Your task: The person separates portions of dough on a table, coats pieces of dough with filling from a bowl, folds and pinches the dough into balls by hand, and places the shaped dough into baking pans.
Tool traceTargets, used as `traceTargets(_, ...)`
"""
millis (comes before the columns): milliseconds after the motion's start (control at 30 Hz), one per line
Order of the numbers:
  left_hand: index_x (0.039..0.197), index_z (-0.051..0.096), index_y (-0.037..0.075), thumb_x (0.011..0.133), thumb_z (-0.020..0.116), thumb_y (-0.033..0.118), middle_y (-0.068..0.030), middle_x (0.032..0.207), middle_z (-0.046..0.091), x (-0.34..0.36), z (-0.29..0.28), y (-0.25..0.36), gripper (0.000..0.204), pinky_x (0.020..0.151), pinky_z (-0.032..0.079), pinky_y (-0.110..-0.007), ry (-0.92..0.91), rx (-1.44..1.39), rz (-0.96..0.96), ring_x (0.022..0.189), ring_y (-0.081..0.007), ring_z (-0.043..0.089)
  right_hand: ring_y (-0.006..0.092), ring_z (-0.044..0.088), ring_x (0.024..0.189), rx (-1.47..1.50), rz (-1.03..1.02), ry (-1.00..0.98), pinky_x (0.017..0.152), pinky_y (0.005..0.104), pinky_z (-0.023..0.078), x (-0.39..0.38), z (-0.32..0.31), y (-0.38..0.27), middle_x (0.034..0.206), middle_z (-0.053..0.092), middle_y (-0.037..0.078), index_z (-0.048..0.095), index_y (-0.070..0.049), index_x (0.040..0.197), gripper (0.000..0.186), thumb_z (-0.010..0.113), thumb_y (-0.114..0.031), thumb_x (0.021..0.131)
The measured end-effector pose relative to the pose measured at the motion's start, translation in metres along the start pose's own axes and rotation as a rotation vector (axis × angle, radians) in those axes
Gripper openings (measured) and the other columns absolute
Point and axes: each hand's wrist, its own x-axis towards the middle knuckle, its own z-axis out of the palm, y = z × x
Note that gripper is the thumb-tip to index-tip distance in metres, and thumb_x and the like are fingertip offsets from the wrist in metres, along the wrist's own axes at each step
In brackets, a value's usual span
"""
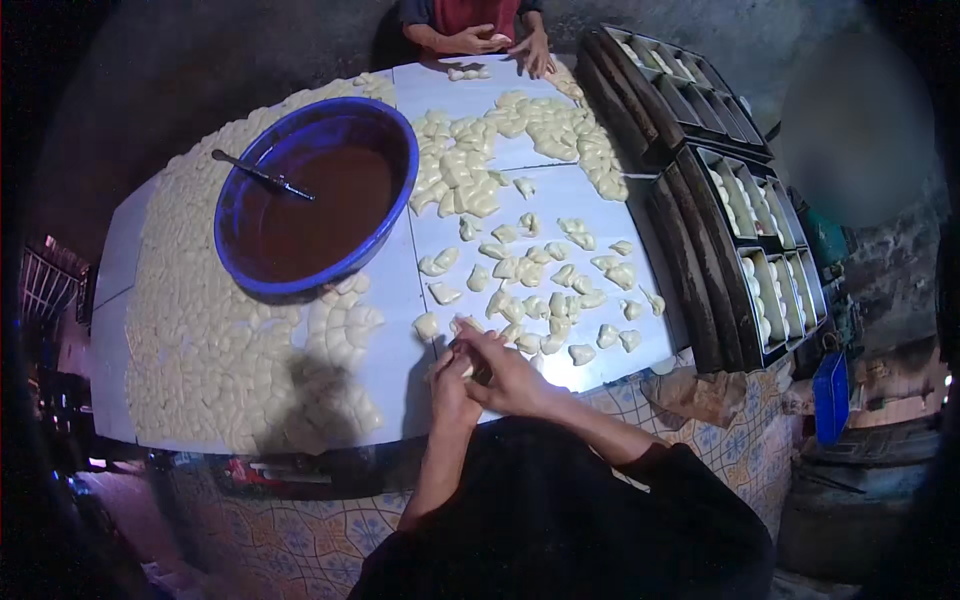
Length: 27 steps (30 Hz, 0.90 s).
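My left hand (455,398) and my right hand (512,378) meet at the near edge of the white table (398,400). Their fingers are curled together around a piece of pale dough, mostly hidden by them. Just beyond my left hand lies a separate dough lump (427,326). Several loose dough pieces (535,270) are scattered past my right hand, some torn and uneven. A thick mass of joined dough lumps (200,370) covers the table's left side.
A large blue basin (232,262) of brown filling (330,205), with a spoon (262,175) in it, stands on the dough. At right, stacked dark trays (700,265) hold metal moulds with pale dough. Across the table, a person's hands (478,40) handle dough. Patterned tiles (330,530) cover the floor.
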Motion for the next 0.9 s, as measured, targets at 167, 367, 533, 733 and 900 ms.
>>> traceTargets(167,0.112,0.055,-0.002,0.089,0.055,0.008,-0.0093,0.095,0.058,0.006,-0.017,0.001,0.026,0.094,0.047,-0.043,0.247,-0.144,0.069,0.089,-0.0239,0.058,0.0246,0.065,0.098,-0.221,-0.032,0.152,0.079,0.0345,0.053,0.042,-0.063,0.059,0.109,0.066,0.018,0.062,-0.004,0.117,0.038,0.067,-0.016,0.08)
traceTargets(367,0.071,0.052,0.008,0.096,0.056,0.025,-0.0004,0.053,0.042,-0.01,-0.032,0.034,0.031,0.067,0.047,-0.037,0.134,0.006,0.226,0.048,-0.0126,0.042,0.0221,0.067,0.092,-0.129,0.191,0.38,0.078,0.0336,0.053,0.128,-0.159,0.187,0.112,0.066,0.017,0.06,0.002,0.12,0.04,0.054,-0.008,0.082)
traceTargets(533,0.078,0.059,0.006,0.097,0.054,0.03,-0.0045,0.064,0.053,0.001,-0.033,0.009,0.031,0.067,0.046,-0.037,0.56,0.102,0.339,0.06,-0.0166,0.051,0.0407,0.054,0.111,-0.407,0.161,0.499,0.096,0.0435,0.044,0.187,-0.185,0.237,0.118,0.059,0.024,0.059,0.0,0.12,0.046,0.063,-0.014,0.077)
traceTargets(733,0.112,0.057,-0.003,0.098,0.052,0.025,-0.0006,0.069,0.049,0.025,-0.04,-0.001,0.032,0.058,0.039,-0.03,0.1,0.058,0.301,0.062,-0.0115,0.047,0.0231,0.06,0.086,-0.327,0.225,0.246,0.075,0.0327,0.049,0.198,-0.183,0.233,0.102,0.064,0.013,0.066,0.0,0.109,0.033,0.068,-0.016,0.08)
traceTargets(900,0.105,0.063,0.006,0.093,0.055,0.025,-0.0016,0.073,0.055,0.021,-0.113,-0.024,0.025,0.062,0.04,-0.033,-0.147,-0.216,0.315,0.069,-0.0166,0.055,0.0236,0.063,0.1,0.282,0.498,0.149,0.083,0.0323,0.05,0.127,-0.209,0.17,0.119,0.062,0.018,0.061,0.001,0.119,0.04,0.065,-0.015,0.083)
